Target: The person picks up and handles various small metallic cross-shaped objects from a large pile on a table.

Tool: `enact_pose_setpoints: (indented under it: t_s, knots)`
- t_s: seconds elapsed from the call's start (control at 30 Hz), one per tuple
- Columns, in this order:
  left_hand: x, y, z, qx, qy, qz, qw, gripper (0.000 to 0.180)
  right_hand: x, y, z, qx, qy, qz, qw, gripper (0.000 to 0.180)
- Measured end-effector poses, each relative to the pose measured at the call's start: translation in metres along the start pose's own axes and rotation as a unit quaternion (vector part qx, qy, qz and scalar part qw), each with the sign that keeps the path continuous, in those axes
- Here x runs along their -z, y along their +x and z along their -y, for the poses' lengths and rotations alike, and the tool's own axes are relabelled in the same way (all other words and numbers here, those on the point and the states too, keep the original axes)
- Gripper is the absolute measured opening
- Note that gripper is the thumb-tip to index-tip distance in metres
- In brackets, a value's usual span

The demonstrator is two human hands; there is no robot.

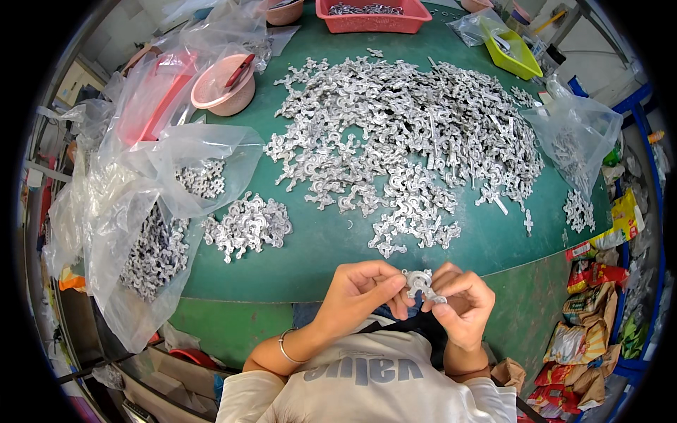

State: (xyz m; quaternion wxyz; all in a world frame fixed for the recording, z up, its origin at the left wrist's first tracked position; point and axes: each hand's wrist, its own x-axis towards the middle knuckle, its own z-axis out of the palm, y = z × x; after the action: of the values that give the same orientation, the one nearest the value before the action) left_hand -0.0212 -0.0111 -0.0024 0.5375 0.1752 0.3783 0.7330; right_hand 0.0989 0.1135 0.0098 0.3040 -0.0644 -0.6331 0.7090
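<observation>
Spilling from a clear plastic bag at far left, grey castings sit beside a small heap on the green bench. Nearer, the left hand and right hand both pinch one curved metal casting, fingers closed on it, below the big pile.

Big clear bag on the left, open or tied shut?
Open. The clear bag's mouth gapes toward the table, with small metal parts visible inside.

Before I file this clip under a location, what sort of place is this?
Probably a small workshop bench for hand-sorting: a heap of metal parts on a green table, plastic bags of parts, and bins.
</observation>
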Motion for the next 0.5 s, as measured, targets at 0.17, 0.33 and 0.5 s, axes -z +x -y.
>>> enact_pose_setpoints:
  t_s: [0.17, 0.33, 0.5]
  knots:
    - [-0.004, 0.001, -0.005, 0.016, 0.051, -0.003, 0.999, 0.019, 0.0, -0.006, 0.001, 0.007, -0.015, 0.037, 0.999, 0.015]
    - [-0.006, 0.006, -0.008, 0.031, 0.088, 0.024, 0.995, 0.023, -0.004, -0.009, 0.008, -0.023, -0.01, 0.077, 0.997, 0.018]
    - [-0.006, 0.008, -0.01, 0.049, 0.085, 0.033, 0.995, 0.024, -0.008, -0.01, 0.009, -0.027, -0.011, 0.099, 0.995, 0.02]
